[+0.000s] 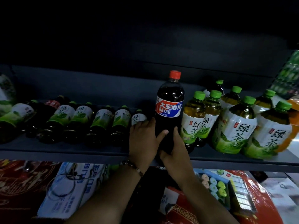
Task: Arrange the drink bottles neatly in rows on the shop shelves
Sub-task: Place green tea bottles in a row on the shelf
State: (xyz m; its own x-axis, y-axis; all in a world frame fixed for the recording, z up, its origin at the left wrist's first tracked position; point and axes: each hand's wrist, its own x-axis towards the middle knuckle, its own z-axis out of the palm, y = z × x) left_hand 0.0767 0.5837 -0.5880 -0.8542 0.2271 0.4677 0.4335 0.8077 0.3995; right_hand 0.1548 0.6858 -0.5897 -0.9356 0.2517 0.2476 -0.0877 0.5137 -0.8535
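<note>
As both hands steady it, a tall dark cola bottle (169, 110) stands upright at the shelf's (64, 153) front edge: the left hand (143, 141) wraps its lower left side, thumb across the front, while the right hand (175, 151) clasps its base. Beyond the left hand runs a row of small green tea bottles (84, 122); beyond the right hand stand larger green-capped tea bottles (236, 125).
</note>
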